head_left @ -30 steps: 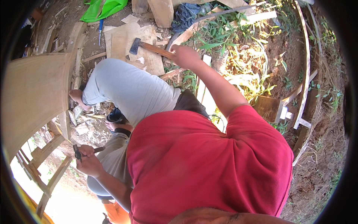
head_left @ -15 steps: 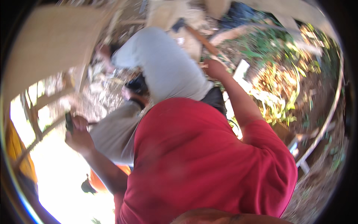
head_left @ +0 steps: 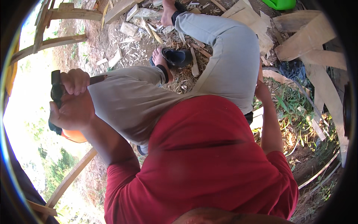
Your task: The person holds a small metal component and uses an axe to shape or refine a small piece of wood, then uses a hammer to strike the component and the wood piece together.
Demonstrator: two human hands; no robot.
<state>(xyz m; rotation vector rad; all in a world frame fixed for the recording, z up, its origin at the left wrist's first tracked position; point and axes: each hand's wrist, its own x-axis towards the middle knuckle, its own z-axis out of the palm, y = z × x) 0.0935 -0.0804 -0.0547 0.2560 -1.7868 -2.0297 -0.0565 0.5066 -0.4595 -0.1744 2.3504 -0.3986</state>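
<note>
At the left, my left hand (head_left: 76,106) has its fingers wrapped round the handle of a hammer (head_left: 56,86). The dark metal head stands out beyond the fingers, and part of the handle shows on the other side, by my left thigh. My right hand (head_left: 262,91) is low beside my right knee, its fingers largely hidden behind the grey trouser leg. A narrow strip of a wooden handle (head_left: 260,71) rises from it along the knee. The head of that tool is out of sight behind the leg.
Wood chips and offcuts (head_left: 129,28) litter the ground around my feet and a dark shoe (head_left: 177,58). Boards (head_left: 305,39) lean at the far right, near a green plastic object (head_left: 279,3). Wooden rails (head_left: 48,43) stand at the left. Grass (head_left: 289,100) grows beside my right arm.
The view has swung to the right, so my legs and the chip-strewn ground show more plainly. The wooden-handled tool at my right hand, its dark head visible before, is now mostly behind my knee.
</note>
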